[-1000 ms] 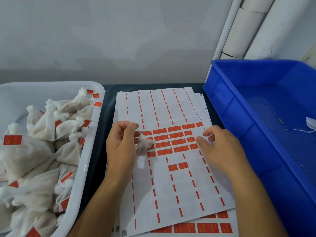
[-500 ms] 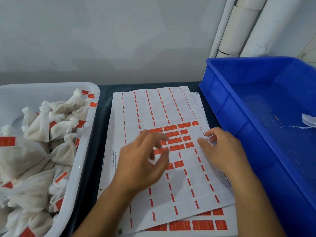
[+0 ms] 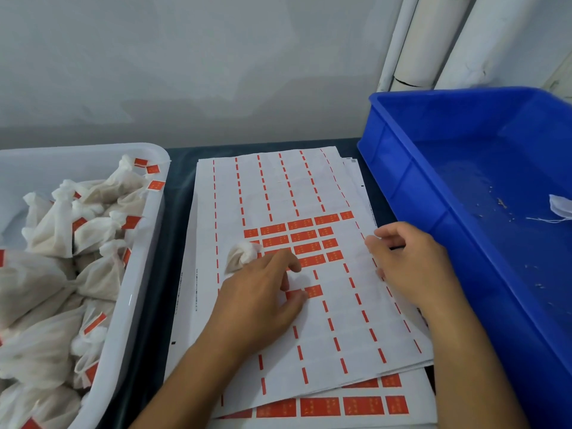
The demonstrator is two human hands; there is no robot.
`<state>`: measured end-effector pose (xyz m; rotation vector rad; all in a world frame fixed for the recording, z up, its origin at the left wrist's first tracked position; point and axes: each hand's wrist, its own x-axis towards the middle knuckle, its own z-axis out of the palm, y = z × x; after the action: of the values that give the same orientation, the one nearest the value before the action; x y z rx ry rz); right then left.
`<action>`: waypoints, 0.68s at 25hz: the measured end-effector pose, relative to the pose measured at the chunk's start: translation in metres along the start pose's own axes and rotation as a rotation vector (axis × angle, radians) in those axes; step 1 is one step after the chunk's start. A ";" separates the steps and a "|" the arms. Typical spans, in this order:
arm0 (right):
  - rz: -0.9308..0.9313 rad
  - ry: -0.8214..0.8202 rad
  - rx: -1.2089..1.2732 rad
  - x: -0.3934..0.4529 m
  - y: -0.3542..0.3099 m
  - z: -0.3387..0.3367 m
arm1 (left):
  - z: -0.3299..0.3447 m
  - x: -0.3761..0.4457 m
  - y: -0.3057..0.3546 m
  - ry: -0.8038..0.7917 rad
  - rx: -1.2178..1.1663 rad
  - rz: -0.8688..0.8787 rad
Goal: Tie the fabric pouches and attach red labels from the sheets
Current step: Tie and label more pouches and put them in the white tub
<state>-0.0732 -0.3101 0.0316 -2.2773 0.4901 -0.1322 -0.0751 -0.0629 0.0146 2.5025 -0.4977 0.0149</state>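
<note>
Reaching forward from the bottom edge, both forearms are crossing the stack of label sheets (image 3: 312, 351). The left hand (image 3: 260, 305) is lying palm down on the top sheet, its fingers curling inward with thumb and fingertips closing on a red label (image 3: 311, 291) that sits alone below the main block; whether the label is already lifting is not clear. Just beyond its knuckles a small white fabric pouch (image 3: 240, 257) is resting on the sheet, touching the hand's far side. The right hand (image 3: 411, 267) is sitting on the sheet's right part, fingers bending loosely and fingertips pressing the paper, holding nothing. Farther along the sheet, a block of unused red labels (image 3: 297, 236) is remaining amid rows of peeled blanks with thin red strips.

A white tray (image 3: 136, 274) is standing to the left, holding tied pouches (image 3: 62, 230) wearing red labels. A blue bin (image 3: 433, 187) is standing to the right with a scrap of white fabric and thread (image 3: 560, 209) inside. Everything is sitting on a dark tabletop (image 3: 179, 168) against a pale wall (image 3: 216, 72), with white pipes (image 3: 433, 38) rising in the far right corner.
</note>
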 end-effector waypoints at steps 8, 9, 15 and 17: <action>-0.051 0.054 0.009 0.000 0.004 0.001 | -0.005 0.002 -0.006 -0.019 -0.012 -0.025; -0.048 0.082 0.046 0.001 0.004 0.000 | -0.004 0.002 -0.007 -0.021 -0.009 -0.025; 0.080 -0.100 0.306 0.002 0.000 -0.005 | -0.002 0.004 -0.009 -0.010 0.007 -0.042; 0.139 -0.309 0.366 0.000 -0.002 -0.008 | -0.002 0.003 -0.009 -0.008 -0.002 -0.043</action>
<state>-0.0744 -0.3143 0.0389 -1.8565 0.4198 0.1844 -0.0687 -0.0561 0.0114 2.5120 -0.4471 -0.0125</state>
